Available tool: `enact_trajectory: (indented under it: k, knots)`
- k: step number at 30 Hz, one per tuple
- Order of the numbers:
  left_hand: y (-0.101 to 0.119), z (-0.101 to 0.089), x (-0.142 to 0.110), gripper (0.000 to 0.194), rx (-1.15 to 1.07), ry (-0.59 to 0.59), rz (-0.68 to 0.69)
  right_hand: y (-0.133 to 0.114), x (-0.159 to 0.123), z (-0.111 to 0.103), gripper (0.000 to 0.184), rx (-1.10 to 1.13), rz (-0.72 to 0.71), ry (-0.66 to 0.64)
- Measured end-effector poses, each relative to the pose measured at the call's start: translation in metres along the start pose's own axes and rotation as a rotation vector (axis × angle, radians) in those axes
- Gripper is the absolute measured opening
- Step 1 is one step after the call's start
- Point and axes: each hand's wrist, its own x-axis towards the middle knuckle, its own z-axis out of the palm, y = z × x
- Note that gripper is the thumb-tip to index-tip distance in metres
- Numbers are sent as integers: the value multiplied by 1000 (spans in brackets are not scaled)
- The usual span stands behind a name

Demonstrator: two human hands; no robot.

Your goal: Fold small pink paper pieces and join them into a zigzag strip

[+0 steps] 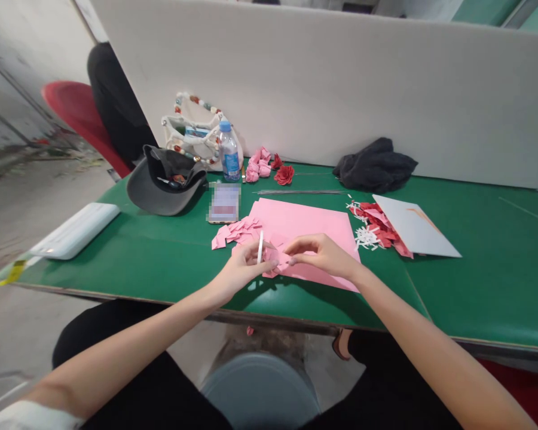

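The left grip (241, 269) was curled around a thin white stick (260, 246) that stood nearly upright from the fingers. The right grip (325, 254) had its thumb and fingertips pressed together at a small crumpled pink paper piece (274, 260), which sat between the hands over the near left part of a large pink paper sheet (307, 228). Whether the left fingers also touched that piece could not be told. The piece looked light and soft, apt to crease or shift under slight pressure, so its folded edge seemed the best place to take hold, with the fingertips rather than the whole hand. The stick looked slim and fairly stiff. A loose heap of pink paper scraps (237, 232) lay just left of the sheet, on the green surface (493, 286). Past the sheet's far edge lay thin metal rods (300, 192), and beyond them pink paper roses (257, 165) and a red paper rose (284, 174). Red paper cuttings (374, 221), white cut paper (366, 237) and a white card (412, 226) lay just right of the sheet, and a dark cap (165, 188) sat well left of it.
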Motion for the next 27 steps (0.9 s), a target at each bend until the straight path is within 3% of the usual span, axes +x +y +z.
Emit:
enact_trajectory:
  k: [19,27]
  knots:
    - [-5,0,-1,41,63,0,-14,8,0,31,25,42,54,135]
    - [-11,-4,2,40,134,6,24,7,-2,39,26,66,88,126]
